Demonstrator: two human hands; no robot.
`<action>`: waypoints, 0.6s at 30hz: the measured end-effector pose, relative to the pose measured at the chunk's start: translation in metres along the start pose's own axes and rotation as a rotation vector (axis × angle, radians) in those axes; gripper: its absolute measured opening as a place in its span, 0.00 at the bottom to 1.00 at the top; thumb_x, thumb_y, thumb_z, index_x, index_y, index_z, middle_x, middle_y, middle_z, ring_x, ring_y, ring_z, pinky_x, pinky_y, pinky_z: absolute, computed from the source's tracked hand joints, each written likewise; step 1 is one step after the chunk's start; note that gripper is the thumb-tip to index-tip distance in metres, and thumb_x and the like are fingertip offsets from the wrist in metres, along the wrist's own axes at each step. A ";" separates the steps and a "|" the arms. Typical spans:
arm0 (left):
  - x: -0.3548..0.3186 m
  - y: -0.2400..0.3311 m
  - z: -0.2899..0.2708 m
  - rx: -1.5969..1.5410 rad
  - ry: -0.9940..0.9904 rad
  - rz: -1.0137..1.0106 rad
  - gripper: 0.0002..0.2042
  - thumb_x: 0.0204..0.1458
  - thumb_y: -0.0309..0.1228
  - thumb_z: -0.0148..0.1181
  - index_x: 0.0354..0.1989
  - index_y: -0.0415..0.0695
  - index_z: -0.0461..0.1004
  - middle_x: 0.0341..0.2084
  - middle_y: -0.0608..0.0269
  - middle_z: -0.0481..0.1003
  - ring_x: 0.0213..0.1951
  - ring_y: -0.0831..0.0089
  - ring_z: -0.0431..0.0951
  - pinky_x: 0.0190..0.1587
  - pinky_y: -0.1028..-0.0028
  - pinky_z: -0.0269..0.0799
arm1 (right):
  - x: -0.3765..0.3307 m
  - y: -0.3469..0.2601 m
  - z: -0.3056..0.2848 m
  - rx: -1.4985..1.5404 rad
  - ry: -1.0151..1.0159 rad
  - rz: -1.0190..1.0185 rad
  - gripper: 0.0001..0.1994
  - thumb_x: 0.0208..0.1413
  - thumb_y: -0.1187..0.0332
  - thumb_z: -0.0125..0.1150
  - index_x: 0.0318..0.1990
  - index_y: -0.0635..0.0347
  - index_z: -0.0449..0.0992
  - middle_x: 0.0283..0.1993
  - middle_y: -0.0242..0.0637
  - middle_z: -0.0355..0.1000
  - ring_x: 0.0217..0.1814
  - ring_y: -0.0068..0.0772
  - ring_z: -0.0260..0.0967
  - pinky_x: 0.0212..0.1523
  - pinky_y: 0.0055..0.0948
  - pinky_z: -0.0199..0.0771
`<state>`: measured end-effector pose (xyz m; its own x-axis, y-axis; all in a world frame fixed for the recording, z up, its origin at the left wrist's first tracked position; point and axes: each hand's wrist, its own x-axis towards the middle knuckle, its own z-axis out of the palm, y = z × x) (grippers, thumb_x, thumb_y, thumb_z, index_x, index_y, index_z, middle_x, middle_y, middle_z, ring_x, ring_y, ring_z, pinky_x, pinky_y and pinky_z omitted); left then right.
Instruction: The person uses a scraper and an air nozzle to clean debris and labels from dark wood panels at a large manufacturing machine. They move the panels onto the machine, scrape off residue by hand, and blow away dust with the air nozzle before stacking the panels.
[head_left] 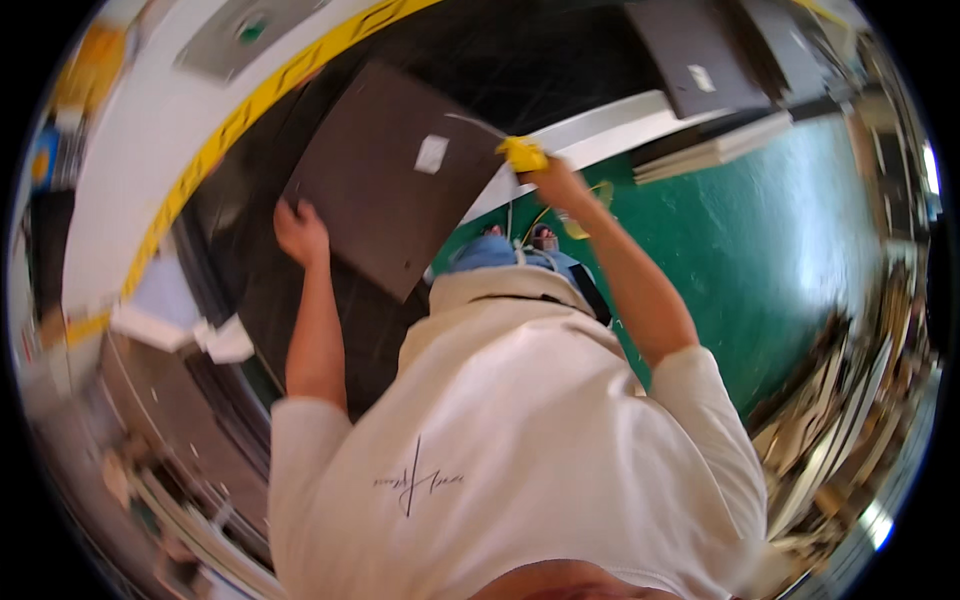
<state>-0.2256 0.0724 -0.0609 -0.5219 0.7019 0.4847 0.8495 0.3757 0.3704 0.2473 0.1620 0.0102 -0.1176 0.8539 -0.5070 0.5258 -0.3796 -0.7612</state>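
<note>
A dark brown board (pixel 370 190) with a small white label (pixel 432 154) lies slanted in front of me over a black surface. My left hand (pixel 301 232) grips its left edge, fingers closed around it. At the board's right side, my right hand (pixel 560 187) is closed around a yellow air blow gun (pixel 523 153). The gun's thin metal nozzle points left over the board's upper right edge. A yellow hose (pixel 603 195) hangs in loops below my right forearm. Motion slightly blurs the right hand and the gun.
A white machine table (pixel 120 200) with a yellow-and-black edge strip (pixel 200 165) curves along the left. More dark boards (pixel 700 60) are stacked at the far right, above the green floor (pixel 740 260). Wood offcuts (pixel 830 420) lie piled at the lower right.
</note>
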 end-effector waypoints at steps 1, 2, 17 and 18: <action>-0.010 0.001 -0.004 -0.054 -0.017 -0.013 0.25 0.60 0.36 0.62 0.61 0.31 0.72 0.58 0.37 0.75 0.60 0.41 0.74 0.65 0.53 0.67 | 0.018 -0.002 0.019 0.104 -0.088 0.237 0.20 0.55 0.60 0.72 0.51 0.61 0.80 0.38 0.37 0.81 0.37 0.35 0.81 0.35 0.38 0.76; -0.031 -0.007 -0.013 -0.019 -0.057 -0.089 0.26 0.62 0.37 0.61 0.62 0.29 0.71 0.59 0.35 0.73 0.62 0.40 0.72 0.66 0.53 0.65 | 0.019 -0.016 0.038 0.231 -0.207 0.239 0.20 0.58 0.59 0.70 0.54 0.59 0.77 0.40 0.37 0.80 0.37 0.33 0.81 0.35 0.36 0.74; -0.104 0.161 -0.070 -1.166 -0.748 -0.862 0.33 0.64 0.43 0.64 0.71 0.35 0.62 0.65 0.55 0.69 0.62 0.62 0.72 0.63 0.62 0.71 | -0.066 0.028 -0.038 0.767 -0.010 0.235 0.17 0.60 0.68 0.66 0.55 0.61 0.75 0.47 0.33 0.78 0.39 0.25 0.72 0.32 0.30 0.74; -0.108 0.184 -0.068 -1.211 -0.712 -0.867 0.33 0.64 0.42 0.65 0.70 0.35 0.62 0.64 0.56 0.70 0.61 0.63 0.73 0.62 0.63 0.70 | -0.071 0.032 -0.062 0.804 -0.058 0.177 0.16 0.61 0.70 0.64 0.55 0.59 0.75 0.48 0.32 0.77 0.39 0.25 0.72 0.32 0.30 0.73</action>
<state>-0.0183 0.0251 0.0089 -0.3503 0.7953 -0.4948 -0.3863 0.3586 0.8498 0.3245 0.1116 0.0466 -0.1445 0.7460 -0.6501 -0.2203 -0.6648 -0.7138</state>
